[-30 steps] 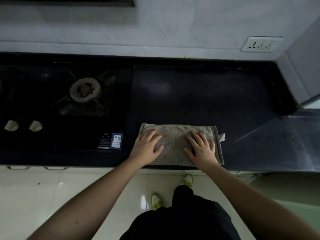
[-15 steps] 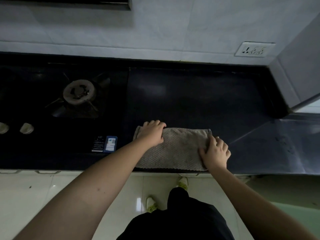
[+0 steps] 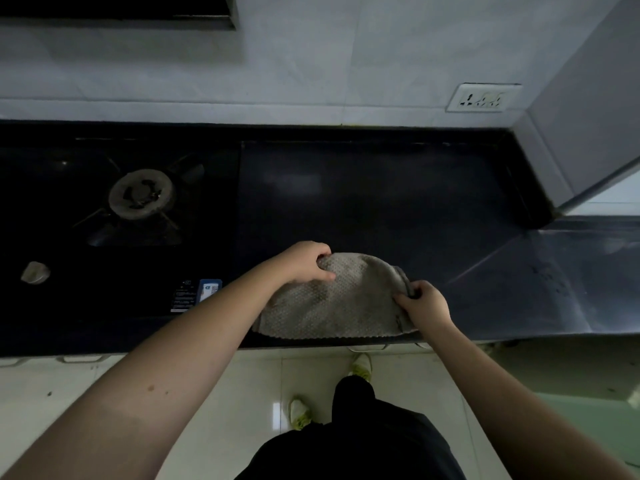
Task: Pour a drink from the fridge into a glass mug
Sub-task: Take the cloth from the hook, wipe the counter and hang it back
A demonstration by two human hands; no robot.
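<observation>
Dark kitchen desk (image 3: 381, 202) below a pale tiled wall, two bare hands lifting a grey cloth at its front edge.

Far left on the black glass hob sits a pale round knob (image 3: 35, 272), with a round grey gas burner (image 3: 142, 194) behind it and a small blue-and-white label (image 3: 209, 291) near the hob's front right corner. Just right of the label, the left hand (image 3: 304, 263) has its grip clamped on the far left corner of a grey waffle-textured cloth (image 3: 332, 303), whose near edge lies on the desk while its far edge arches up. The right hand (image 3: 424, 306) has its grip pinched on the cloth's bunched right end. A white wall socket (image 3: 483, 97) is set in the tiles at upper right. No glass mug or drink is in view.
</observation>
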